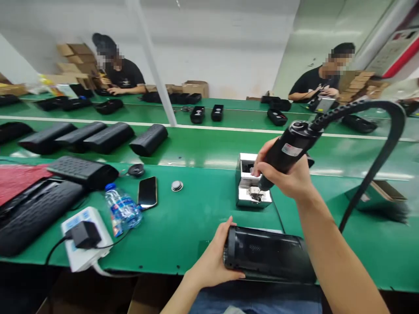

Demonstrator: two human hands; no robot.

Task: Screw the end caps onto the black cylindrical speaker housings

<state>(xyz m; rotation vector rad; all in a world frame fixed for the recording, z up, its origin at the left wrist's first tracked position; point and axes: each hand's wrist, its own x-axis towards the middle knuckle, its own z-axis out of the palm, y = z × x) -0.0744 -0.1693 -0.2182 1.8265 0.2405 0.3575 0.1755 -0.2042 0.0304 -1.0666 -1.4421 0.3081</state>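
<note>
Green desk [196,218] all the way across, with a conveyor strip behind it and 2 other people working along the top of the frame. Lower middle, our left hand [214,261] is wrapped around the end of a black speaker housing [268,257] lying flat at the desk's near edge. Right of center, our right hand [288,176] is closed around a black electric screwdriver [288,152], tip down into a small silver screw box [250,185]. Off to the left we've got a water bottle [122,211], a phone [147,192], and a white power strip [87,237].
</note>
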